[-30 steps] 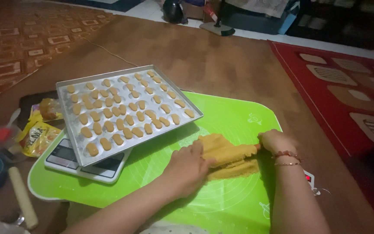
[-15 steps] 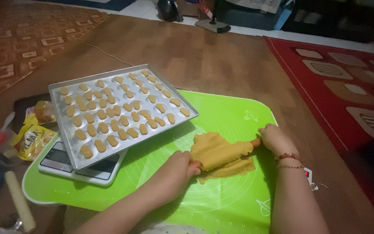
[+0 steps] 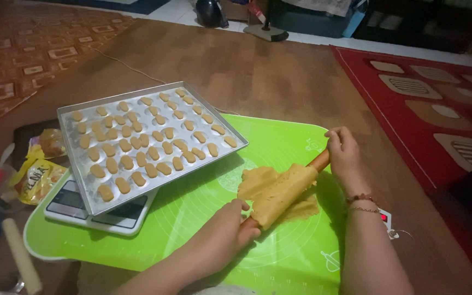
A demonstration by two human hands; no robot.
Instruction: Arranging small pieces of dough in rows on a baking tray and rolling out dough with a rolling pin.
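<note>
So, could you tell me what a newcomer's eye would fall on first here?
Most striking is the bright green silicone baking mat on the brown carpet. On its left edge a silver metal tray of small oval dough pieces rests on a white kitchen scale. At centre, both hands grip a wooden rolling pin draped with yellow dough sheet.

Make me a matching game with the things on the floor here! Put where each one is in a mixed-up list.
Things:
1. dough
2. tray
3. scale
4. mat

Places:
A. under the tray
B. flat on the floor
C. draped over the rolling pin
D. on top of the scale, full of small dough pieces

Pairs: 1-C, 2-D, 3-A, 4-B
</note>
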